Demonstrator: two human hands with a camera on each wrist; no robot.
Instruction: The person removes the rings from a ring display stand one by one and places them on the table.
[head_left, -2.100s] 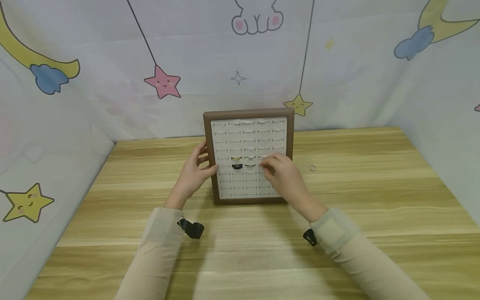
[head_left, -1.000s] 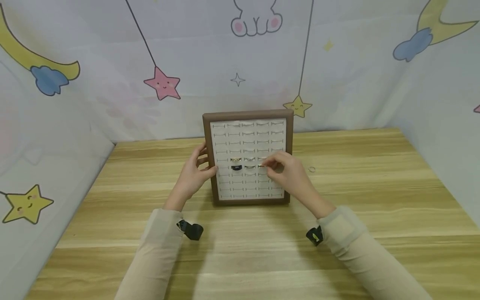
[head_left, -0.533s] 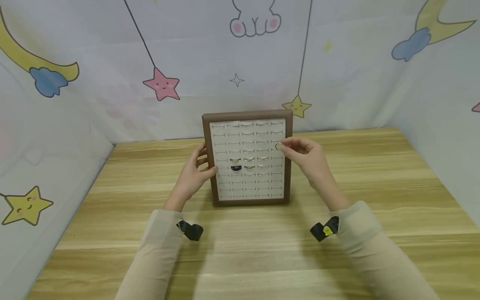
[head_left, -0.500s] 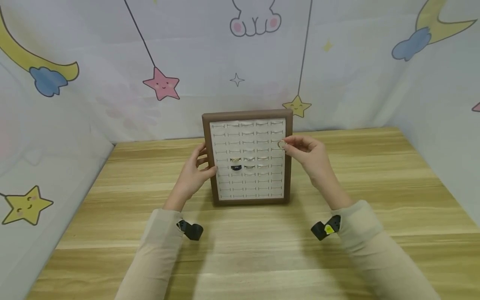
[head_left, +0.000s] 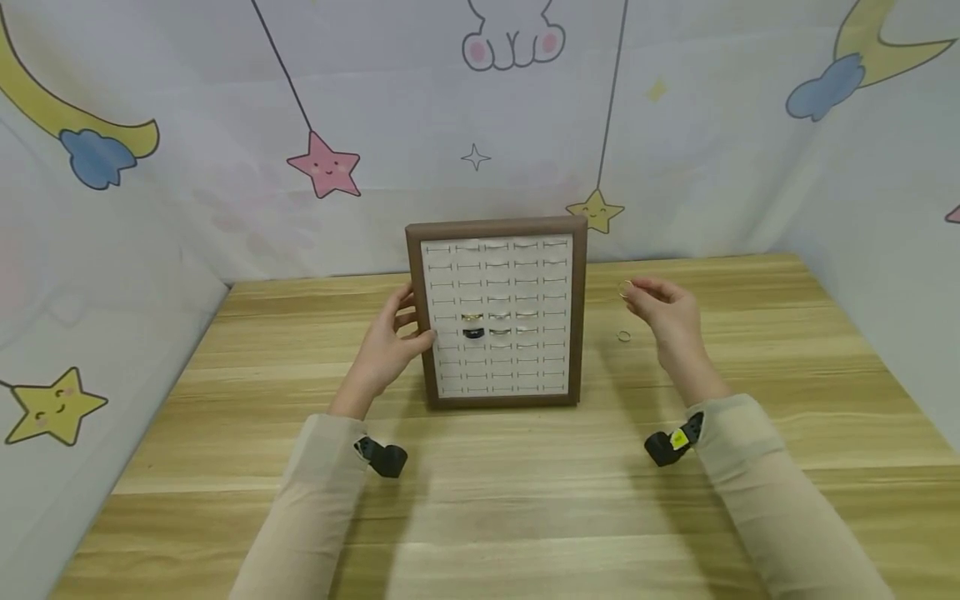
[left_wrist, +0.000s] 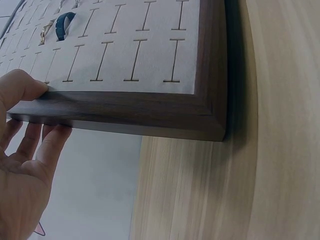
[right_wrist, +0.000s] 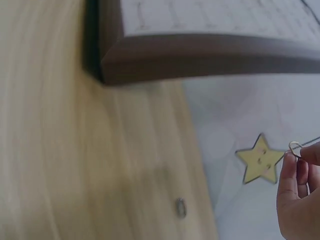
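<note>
Behind the work place and on both sides of it hangs a white cloth (head_left: 420,158) with printed moons, clouds and stars in yellow, blue and pink. Before it extends a wooden table top (head_left: 517,492) with light yellow-brown grain. On the far half of this table stands a rectangular display board (head_left: 497,227), which has a dark brown frame and a white panel with rows of short slots. From the near side come two arms in beige sleeves (head_left: 311,496), with a small black camera (head_left: 388,461) at each wrist. The left hand (head_left: 384,346) grips the board at its left side, the thumb at the front and the other fingers behind. The right hand (head_left: 670,323) is to the right of the board, apart from it, and pinches a thin gold-coloured ring (head_left: 625,289) at the fingertips. A black band ring (head_left: 473,333) sits in the second column of slots from the left; just above it sits a golden ring (head_left: 472,317). To their right are some thin pale rings (head_left: 499,316), too small to describe exactly. Near the right hand, one thin silver-coloured ring (head_left: 624,337) lies on the table.
</note>
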